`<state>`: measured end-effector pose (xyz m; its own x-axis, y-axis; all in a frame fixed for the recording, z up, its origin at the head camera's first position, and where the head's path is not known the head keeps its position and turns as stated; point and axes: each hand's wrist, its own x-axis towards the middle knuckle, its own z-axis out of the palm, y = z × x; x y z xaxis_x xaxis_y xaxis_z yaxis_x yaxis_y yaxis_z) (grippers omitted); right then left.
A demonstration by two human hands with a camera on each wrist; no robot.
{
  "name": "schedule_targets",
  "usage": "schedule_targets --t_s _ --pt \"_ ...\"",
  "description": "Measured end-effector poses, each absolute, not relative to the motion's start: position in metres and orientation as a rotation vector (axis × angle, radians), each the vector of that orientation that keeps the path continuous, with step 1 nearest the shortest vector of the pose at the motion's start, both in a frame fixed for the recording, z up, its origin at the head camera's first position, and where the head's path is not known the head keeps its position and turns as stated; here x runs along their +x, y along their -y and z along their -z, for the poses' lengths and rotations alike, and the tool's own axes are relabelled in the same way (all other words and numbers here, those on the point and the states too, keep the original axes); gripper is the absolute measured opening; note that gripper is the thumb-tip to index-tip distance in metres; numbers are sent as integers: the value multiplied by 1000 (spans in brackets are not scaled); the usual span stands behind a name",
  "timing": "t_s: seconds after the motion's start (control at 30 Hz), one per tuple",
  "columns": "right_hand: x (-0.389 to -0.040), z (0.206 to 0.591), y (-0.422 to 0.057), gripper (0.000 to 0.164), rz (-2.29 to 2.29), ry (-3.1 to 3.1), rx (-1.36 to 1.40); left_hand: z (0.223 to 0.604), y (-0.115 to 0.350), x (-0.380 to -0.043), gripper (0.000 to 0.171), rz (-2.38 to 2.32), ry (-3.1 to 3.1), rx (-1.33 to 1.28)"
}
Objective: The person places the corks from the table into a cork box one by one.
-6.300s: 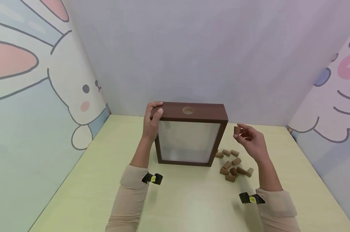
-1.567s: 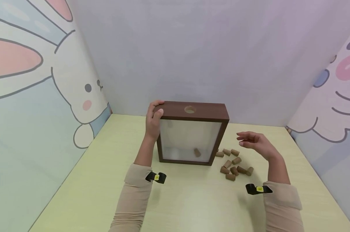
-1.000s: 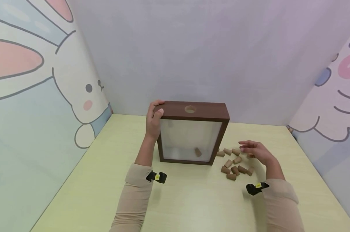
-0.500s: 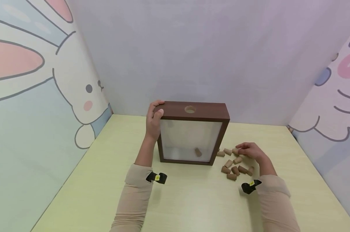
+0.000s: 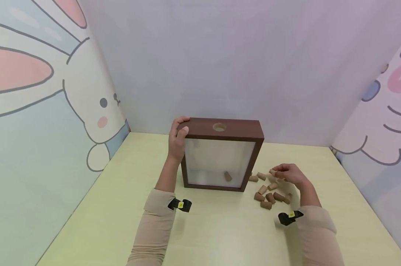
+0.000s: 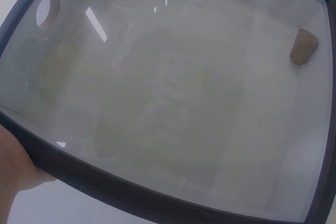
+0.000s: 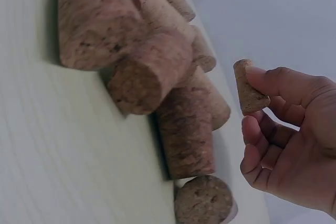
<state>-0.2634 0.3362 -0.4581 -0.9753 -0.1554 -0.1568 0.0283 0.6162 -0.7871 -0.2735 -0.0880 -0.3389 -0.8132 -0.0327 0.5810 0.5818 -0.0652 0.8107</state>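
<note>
Head view | left hand grips box near worktop's back edge | right hand pinches cork, toward right edge | likely picking up; next probably calls for lifting clear

The rectangular box frame is dark reddish brown around a clear, greyish-white pane. Tapered cork stoppers run tan to reddish brown, flecked darker. Pale yellow-green tabletop, beige fabric sleeves, black wrist devices with yellow patches, lilac-grey back wall; a grey-outlined white cartoon rabbit with pink inner ears.
</note>
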Motion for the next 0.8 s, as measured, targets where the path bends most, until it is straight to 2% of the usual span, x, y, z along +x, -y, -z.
schedule_targets --t_s 0.27,0.8 --pt "-251 423 -332 45 1400 -2661 -180 341 87 -274 46 1926 1757 -626" --pt "-231 342 -291 39 1663 -2772 -434 342 85 -275 50 1900 1768 -589"
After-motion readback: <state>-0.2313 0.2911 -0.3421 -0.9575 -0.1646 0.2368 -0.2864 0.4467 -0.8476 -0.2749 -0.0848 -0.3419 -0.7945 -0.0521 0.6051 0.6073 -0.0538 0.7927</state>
